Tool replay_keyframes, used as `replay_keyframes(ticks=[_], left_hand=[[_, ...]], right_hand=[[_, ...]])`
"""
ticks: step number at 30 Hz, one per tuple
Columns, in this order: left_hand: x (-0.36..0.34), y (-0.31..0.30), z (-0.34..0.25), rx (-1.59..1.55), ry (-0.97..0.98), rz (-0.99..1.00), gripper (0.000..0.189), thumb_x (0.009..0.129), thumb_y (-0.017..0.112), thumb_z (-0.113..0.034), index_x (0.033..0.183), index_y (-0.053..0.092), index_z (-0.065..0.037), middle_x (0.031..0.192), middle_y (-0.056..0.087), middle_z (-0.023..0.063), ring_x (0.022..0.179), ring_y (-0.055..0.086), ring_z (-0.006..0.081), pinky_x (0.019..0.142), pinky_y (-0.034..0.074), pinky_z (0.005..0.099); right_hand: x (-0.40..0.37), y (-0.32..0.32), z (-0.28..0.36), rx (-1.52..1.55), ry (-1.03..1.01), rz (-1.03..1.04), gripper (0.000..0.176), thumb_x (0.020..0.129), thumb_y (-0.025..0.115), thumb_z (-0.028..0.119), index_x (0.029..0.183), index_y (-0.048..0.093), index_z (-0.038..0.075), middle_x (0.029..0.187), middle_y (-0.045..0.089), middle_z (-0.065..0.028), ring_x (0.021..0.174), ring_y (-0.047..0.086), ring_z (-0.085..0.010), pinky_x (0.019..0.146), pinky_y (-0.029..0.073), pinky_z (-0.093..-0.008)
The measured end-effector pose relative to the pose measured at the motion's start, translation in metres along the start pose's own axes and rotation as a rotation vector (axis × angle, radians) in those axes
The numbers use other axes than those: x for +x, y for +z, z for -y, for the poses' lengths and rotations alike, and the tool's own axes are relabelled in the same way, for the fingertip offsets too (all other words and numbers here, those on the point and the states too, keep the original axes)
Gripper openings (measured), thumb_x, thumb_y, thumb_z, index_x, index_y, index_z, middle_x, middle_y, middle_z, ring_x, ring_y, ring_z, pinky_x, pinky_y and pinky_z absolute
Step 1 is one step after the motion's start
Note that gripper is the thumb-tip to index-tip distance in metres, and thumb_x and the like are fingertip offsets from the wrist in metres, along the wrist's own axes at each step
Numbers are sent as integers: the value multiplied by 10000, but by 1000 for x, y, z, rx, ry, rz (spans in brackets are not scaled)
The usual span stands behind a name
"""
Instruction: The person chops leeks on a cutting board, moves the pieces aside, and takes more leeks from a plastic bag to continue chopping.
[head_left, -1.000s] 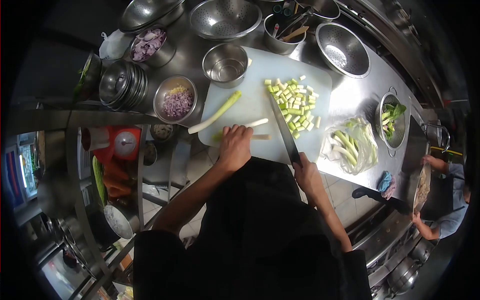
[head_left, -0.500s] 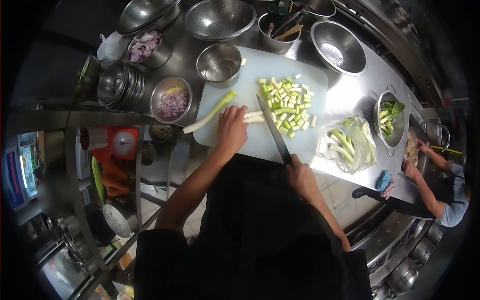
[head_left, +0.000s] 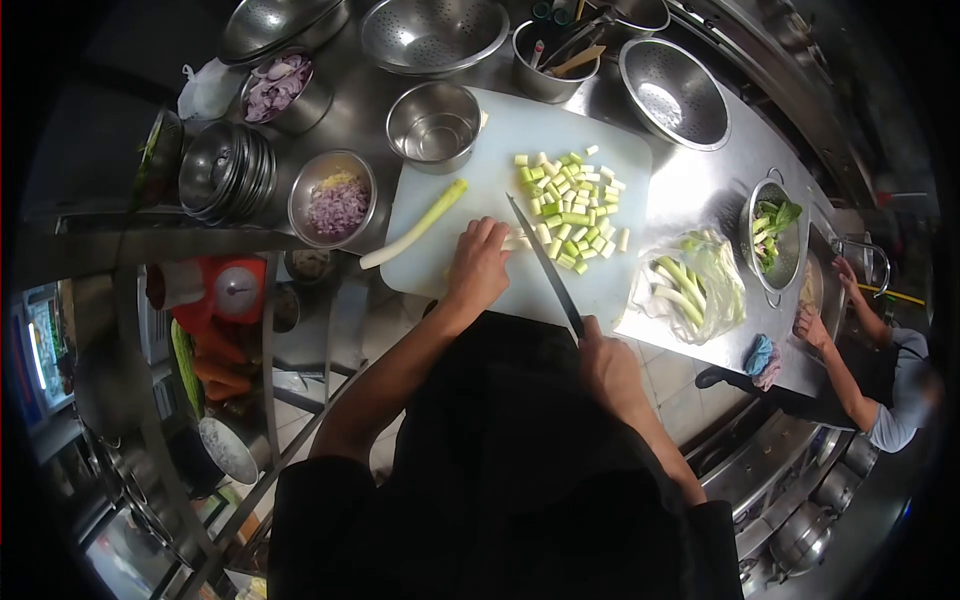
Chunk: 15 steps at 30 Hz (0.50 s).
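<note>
My left hand (head_left: 478, 265) presses down on leek stalks, its fingers curled around them; only short white ends (head_left: 516, 243) show past the fingertips. In my right hand (head_left: 608, 370) is the handle of a large kitchen knife (head_left: 548, 265), its blade slanting up and left across the cutting board (head_left: 545, 125), close beside those ends. Right of the blade lies a pile of short cut leek pieces (head_left: 575, 212), pale green and white. A whole leek stalk (head_left: 415, 228) rests diagonally to the left of my left hand, partly over the board's edge.
A steel pot (head_left: 434, 125) stands at the board's upper left, beside a bowl of chopped onion (head_left: 338, 208). To the right are a plastic bag of leeks (head_left: 695, 285), a colander with greens (head_left: 750, 235) and cloths (head_left: 765, 362). Farther right, a co-worker's hands (head_left: 815, 325) work at the counter.
My left hand has moved slightly right along the leek stalks, and less of them shows past its fingers. The knife stays beside them, its tip slightly left. The whole view has shifted a little.
</note>
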<state>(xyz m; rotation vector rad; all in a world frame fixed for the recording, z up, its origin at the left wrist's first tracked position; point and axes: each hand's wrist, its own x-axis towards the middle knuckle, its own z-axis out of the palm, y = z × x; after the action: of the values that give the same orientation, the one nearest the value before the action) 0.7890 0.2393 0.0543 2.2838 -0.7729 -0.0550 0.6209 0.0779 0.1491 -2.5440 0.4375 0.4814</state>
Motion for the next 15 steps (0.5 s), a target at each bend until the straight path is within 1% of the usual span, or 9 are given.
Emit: replay_keyframes(ticks=[2,5,7,8,10,12,14,15], left_hand=[[0,0,0,1,11,-2,329,719,672,11,1009,522,-26,1004,518,118,979,505,308,806,419,422],[1,-1,0,6,24,10,313,726,656,13,1005,520,-22,1000,515,115,976,504,304,807,411,421],[-1,-2,1,0,36,29,305,730,646,14,1006,520,-20,998,515,113,974,505,303,810,408,420],[-1,-2,1,13,30,42,298,733,640,16,1003,519,-21,997,515,111,979,506,302,813,405,420],[2,0,1,25,30,42,291,736,633,18,1000,518,-21,995,516,109,983,507,301,817,402,421],[0,1,3,-30,20,32,353,715,640,51,1039,520,-20,1017,514,124,998,499,336,823,416,422],[1,2,3,-65,10,33,343,715,636,52,1029,516,-16,1014,509,131,1000,497,341,833,415,429],[3,2,2,-104,-3,37,333,715,632,53,1019,513,-11,1012,505,139,1003,494,346,843,415,436]], right_hand=[[-2,-1,1,-31,8,28,250,902,520,130,1116,472,11,670,607,-273,670,596,-482,592,441,-568],[2,-3,8,-45,49,104,230,907,504,137,1080,444,-3,665,599,-288,670,592,-488,609,442,-574],[16,2,11,36,-7,75,226,910,493,126,1077,418,-5,663,594,-294,673,587,-498,618,444,-580],[27,14,7,32,-1,74,226,910,493,126,1077,418,-5,663,594,-294,673,587,-498,618,444,-580],[56,43,-2,71,-99,-13,218,907,464,92,1092,421,-14,657,596,-279,651,596,-480,609,463,-569],[64,38,6,40,-102,-38,205,908,444,86,1087,418,-11,650,594,-277,639,594,-479,597,460,-572],[63,30,14,12,-104,-61,193,910,425,80,1082,414,-7,642,592,-274,627,593,-478,585,458,-575],[57,21,16,5,-68,-30,191,907,421,76,1080,420,-5,632,590,-271,613,592,-475,569,456,-575]])
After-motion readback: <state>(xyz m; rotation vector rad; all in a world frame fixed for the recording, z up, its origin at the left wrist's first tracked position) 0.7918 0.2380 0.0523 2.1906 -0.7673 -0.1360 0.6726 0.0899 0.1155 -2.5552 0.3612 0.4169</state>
